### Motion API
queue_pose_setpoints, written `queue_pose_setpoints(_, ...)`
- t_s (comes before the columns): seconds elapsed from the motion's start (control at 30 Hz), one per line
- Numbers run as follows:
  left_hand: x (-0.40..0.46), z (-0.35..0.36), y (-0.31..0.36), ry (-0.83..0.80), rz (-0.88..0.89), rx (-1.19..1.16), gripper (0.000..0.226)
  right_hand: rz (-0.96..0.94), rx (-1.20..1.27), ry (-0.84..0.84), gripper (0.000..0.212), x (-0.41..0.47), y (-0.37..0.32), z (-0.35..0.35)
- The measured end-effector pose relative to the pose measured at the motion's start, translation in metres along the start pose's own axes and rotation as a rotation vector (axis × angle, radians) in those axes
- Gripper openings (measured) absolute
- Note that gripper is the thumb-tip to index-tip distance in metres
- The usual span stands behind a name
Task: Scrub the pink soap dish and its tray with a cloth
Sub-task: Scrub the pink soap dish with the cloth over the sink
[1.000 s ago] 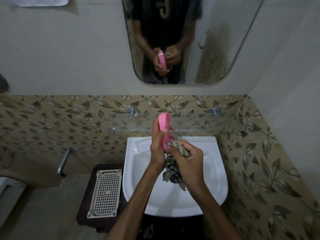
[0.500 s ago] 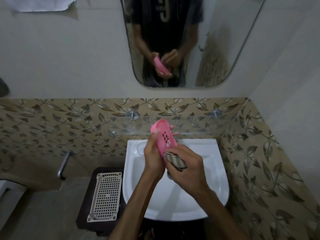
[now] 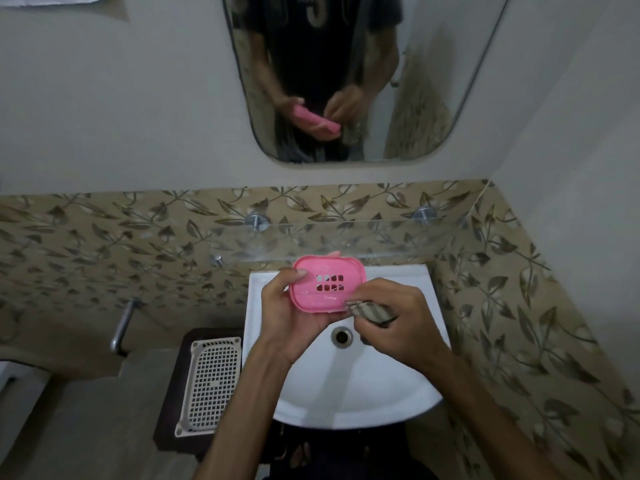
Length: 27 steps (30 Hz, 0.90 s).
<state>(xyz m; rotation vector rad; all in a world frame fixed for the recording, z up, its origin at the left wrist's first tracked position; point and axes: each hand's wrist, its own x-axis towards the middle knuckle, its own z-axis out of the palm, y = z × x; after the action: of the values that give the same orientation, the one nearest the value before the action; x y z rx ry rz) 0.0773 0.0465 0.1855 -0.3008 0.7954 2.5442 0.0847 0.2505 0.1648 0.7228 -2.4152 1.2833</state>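
Pink soap dish (image 3: 327, 284) gripped in left hand (image 3: 289, 315), right hand (image 3: 398, 318) pinching cloth (image 3: 370, 311) at its edge

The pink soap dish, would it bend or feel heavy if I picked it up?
Probably stiff: the pink soap dish keeps its flat shape though the left hand grips only one end. Likely light, being thin plastic with holes. It might be slippery if wet, which I cannot tell.
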Motion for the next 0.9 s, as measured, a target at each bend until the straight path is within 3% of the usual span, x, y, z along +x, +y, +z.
queue_pose_setpoints(0.13,0.004,0.010,-0.015,-0.028,0.149,0.001,0.081,0.291,0.139,0.294,0.015,-0.006,-0.006,0.017)
queue_pose_setpoints(0.23,0.006,0.016,-0.018,0.012,0.213,0.015,0.098,0.292,0.090,0.304,0.013,-0.009,-0.017,0.031)
queue_pose_setpoints(0.33,0.010,0.020,-0.021,-0.020,0.227,-0.011,0.098,0.354,0.099,0.409,0.010,-0.003,-0.017,0.030)
queue_pose_setpoints(0.47,0.012,0.021,-0.021,-0.012,0.257,-0.047,0.100,0.267,0.060,0.320,0.014,-0.002,-0.026,0.035)
queue_pose_setpoints(0.53,0.011,0.025,-0.022,-0.002,0.253,-0.054,0.097,0.311,0.028,0.387,0.014,0.001,-0.022,0.034)
queue_pose_setpoints(0.6,0.011,0.025,-0.025,0.020,0.265,-0.053,0.088,0.382,0.016,0.450,0.015,0.002,-0.019,0.033)
queue_pose_setpoints(0.7,0.012,0.021,-0.025,0.097,0.275,-0.050,0.071,0.261,0.037,0.329,0.019,-0.002,-0.030,0.040)
queue_pose_setpoints(0.77,0.011,0.023,-0.025,0.109,0.269,-0.045,0.081,0.278,0.032,0.344,0.019,0.000,-0.027,0.038)
queue_pose_setpoints(0.83,0.010,0.028,-0.028,0.097,0.268,-0.045,0.092,0.421,0.044,0.436,0.017,0.003,-0.022,0.035)
queue_pose_setpoints(0.9,0.011,0.026,-0.031,0.120,0.288,-0.031,0.088,0.391,0.069,0.373,0.018,0.001,-0.026,0.040)
